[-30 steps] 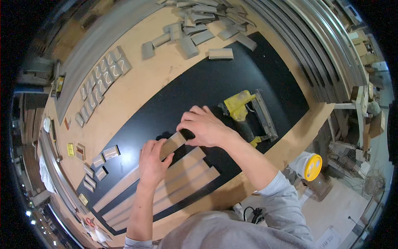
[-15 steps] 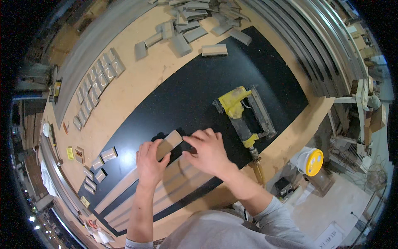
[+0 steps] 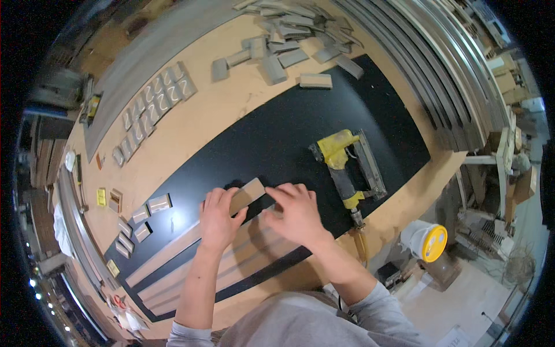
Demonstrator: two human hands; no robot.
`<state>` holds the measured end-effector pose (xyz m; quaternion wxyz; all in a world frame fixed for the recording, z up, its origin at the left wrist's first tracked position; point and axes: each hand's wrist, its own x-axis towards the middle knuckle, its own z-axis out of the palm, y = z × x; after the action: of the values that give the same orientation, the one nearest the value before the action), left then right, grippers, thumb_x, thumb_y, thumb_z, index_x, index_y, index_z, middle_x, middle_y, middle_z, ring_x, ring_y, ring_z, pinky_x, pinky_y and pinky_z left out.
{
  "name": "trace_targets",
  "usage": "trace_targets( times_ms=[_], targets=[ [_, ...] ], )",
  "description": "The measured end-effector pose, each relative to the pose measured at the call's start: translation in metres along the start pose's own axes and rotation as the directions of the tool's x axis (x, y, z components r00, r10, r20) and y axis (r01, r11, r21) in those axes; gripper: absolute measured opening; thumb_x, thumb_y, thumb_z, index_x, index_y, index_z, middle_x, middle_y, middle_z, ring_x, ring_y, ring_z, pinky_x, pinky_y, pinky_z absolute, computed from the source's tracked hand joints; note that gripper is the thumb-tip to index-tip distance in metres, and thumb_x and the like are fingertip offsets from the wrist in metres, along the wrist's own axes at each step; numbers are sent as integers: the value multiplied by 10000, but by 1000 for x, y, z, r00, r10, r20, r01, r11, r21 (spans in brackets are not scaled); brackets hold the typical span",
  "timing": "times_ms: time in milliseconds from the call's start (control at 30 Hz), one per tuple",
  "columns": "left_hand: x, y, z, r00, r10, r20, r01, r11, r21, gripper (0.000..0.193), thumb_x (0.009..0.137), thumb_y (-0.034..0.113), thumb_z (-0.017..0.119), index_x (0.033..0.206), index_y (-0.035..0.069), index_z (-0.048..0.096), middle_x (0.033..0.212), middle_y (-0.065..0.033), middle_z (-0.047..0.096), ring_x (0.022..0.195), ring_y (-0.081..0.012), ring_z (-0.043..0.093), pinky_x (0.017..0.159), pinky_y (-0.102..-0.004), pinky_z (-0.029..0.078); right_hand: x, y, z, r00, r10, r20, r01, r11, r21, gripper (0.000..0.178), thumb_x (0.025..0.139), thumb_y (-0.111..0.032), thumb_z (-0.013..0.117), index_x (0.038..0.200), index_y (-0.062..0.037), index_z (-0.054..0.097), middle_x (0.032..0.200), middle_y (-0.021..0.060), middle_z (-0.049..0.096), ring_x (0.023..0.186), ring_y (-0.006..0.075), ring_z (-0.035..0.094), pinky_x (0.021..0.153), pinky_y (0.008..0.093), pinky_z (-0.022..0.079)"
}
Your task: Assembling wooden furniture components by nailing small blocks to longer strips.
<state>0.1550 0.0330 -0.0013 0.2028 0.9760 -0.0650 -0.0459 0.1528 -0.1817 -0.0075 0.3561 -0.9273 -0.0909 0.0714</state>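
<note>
Left hand: the left hand sits at the centre of the frame, fingers curled round the near end of a short wooden block; the grip looks closed on it, thumb on the right side.
Right hand: the right hand lies just right of the block, palm down, fingers spread flat and holding nothing; the fingertips reach toward the block's end; whether they touch it I cannot tell.
Block: tan, tilted up to the right; it rests over the upper ends of the long wooden strips, on the black mat in the middle of the frame.
Strips: several lie side by side, running from the hands down to the lower left; they touch or nearly touch along their lengths.
Nail gun: a yellow nail gun lies on the mat right of centre, well apart from both hands.
Around: rows of small blocks at upper left; a loose pile of offcuts at top centre; a white bucket with a yellow lid at lower right.
Doing it well: in my judgement the block wants to sit square across the strip ends; press down flat with the right palm so the strips cannot slide; keep fingers off the line where a nail would go.
</note>
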Motion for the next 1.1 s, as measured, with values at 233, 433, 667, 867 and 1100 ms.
trace_targets(
  times_ms=[233, 433, 667, 867, 1100],
  targets=[
    [-3, -2, 0, 997, -72, 33, 75, 994, -77, 521, 778, 232, 848, 1254, 118, 668, 1139, -92, 600, 1152, -324, 568, 998, -459, 459, 4, 49, -66, 897, 161, -412, -281, 927, -249, 685, 838, -223, 813, 1462, -143, 542, 1312, 199, 555, 1163, 411, 576, 996, 497, 490],
    [-6, -7, -3, 998, -47, 44, 50, 997, -65, 527, 833, 281, 813, 1303, 129, 631, 1183, -83, 580, 1198, -303, 549, 1012, -495, 444, 24, 43, -77, 908, 293, -299, -362, 908, -209, 944, 836, -126, 806, 1625, -170, 289, 1451, 255, 427, 1245, 478, 555, 1047, 510, 498],
    [-11, -13, 1, 1000, -12, 26, 13, 999, -53, 496, 836, 254, 808, 1272, 106, 624, 1185, -72, 568, 1214, -268, 538, 1020, -493, 434, 29, 25, -151, 882, 335, 332, -453, 795, 403, 823, 899, 3, 645, 1638, -141, 314, 1127, 91, 684, 811, 188, 643, 719, 316, 565],
    [-10, -14, -2, 998, 9, 59, -5, 998, -59, 522, 820, 233, 829, 1281, 104, 621, 1215, -79, 562, 1230, -265, 539, 1023, -491, 431, 37, -54, -133, 831, 157, 534, -473, 706, 527, 682, 934, -56, 685, 1566, -158, 450, 1075, 77, 695, 609, 113, 553, 573, 271, 497],
    [-9, -16, 4, 998, 7, 69, -8, 1000, 14, 468, 850, 277, 803, 1255, 118, 630, 1214, -71, 560, 1237, -252, 531, 1007, -467, 429, 66, -89, -97, 761, 230, 607, -391, 909, 145, 618, 904, -231, 777, 1479, -184, 554, 757, -23, 612, 543, 76, 501, 507, 271, 449]
  ],
)
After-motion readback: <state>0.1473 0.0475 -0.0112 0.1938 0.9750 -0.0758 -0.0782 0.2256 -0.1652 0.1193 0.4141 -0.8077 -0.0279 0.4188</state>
